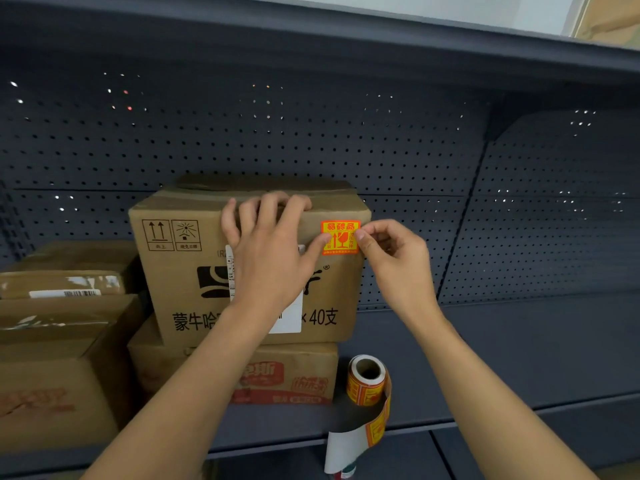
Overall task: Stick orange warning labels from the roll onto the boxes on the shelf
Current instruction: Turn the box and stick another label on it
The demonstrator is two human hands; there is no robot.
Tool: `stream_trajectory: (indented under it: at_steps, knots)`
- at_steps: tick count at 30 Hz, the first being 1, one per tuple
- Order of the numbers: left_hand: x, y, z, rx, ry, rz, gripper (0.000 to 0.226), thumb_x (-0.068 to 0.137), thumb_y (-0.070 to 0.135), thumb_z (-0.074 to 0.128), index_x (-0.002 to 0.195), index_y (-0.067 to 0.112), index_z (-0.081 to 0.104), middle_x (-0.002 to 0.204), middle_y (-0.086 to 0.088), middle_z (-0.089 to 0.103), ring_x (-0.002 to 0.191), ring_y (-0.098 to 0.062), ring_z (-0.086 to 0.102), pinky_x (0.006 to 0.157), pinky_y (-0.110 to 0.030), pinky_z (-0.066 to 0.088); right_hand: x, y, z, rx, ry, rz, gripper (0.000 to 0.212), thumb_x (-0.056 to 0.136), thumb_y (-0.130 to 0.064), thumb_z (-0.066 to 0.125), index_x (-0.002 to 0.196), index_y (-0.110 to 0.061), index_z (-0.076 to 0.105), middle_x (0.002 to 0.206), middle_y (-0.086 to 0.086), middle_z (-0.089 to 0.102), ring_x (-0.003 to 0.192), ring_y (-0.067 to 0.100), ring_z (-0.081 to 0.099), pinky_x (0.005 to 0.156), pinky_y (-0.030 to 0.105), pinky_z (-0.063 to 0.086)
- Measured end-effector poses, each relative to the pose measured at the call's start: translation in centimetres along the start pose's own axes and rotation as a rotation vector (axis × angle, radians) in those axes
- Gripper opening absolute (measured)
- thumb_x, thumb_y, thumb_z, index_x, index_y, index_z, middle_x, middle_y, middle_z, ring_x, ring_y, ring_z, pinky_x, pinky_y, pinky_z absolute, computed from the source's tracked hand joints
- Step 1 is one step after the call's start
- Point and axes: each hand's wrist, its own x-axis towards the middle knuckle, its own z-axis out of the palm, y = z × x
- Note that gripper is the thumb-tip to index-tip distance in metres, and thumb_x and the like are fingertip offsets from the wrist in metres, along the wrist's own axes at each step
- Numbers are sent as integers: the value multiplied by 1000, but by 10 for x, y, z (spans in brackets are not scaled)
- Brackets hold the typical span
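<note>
An orange warning label point(340, 233) lies against the upper right front of the top cardboard box point(180, 271). My left hand point(270, 251) rests flat on that box, fingers curled over its top edge and thumb pressing the label's left side. My right hand point(391, 258) pinches the label's right edge between thumb and forefinger. The label roll point(366, 382) stands on the shelf board point(502, 358) to the right of the lower box point(294, 375), with a strip of backing paper point(349, 445) hanging over the shelf's front edge.
More cardboard boxes point(59, 358) are stacked at the left of the shelf. A dark perforated back panel point(277, 133) rises behind, and an upper shelf point(311, 32) overhangs. The shelf board stretches to the right of the roll.
</note>
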Motion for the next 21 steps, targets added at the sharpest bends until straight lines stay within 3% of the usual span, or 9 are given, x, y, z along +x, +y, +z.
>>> stream_trajectory:
  at_steps: [5,9,12,16,21]
  knots:
    - [1,4,1,-42,19,-40,42,89,62,55,112,28,60,114,1,56,111,-30,47,114,-51,17,-3,0,1,-92,41,-63,5,93,-22,68,88,-22,69,84,-5,68,76,7,62,70,24,52]
    - [3,6,3,-27,34,-59,42,90,64,54,110,28,62,112,-1,56,108,-30,47,112,-51,21,-4,0,-1,-101,79,-58,7,91,-26,70,88,-24,64,83,-10,65,76,3,60,71,21,50]
    - [2,5,5,-36,53,-61,43,90,64,55,110,27,63,109,-2,57,107,-30,48,112,-51,23,-1,0,-3,-74,113,-50,15,89,-32,70,98,-25,60,86,-9,63,80,3,59,72,21,48]
    - [-1,3,8,-35,79,-38,46,92,65,54,111,25,64,105,-3,55,106,-30,49,112,-51,22,7,2,-5,-130,39,-119,29,91,-36,69,118,-27,63,100,-3,63,89,12,59,76,24,51]
    - [0,1,9,-27,84,-29,46,91,64,57,112,24,65,104,-4,55,105,-31,50,112,-52,23,16,7,-3,-170,31,-148,29,91,-34,70,117,-23,67,103,2,61,85,10,58,78,29,52]
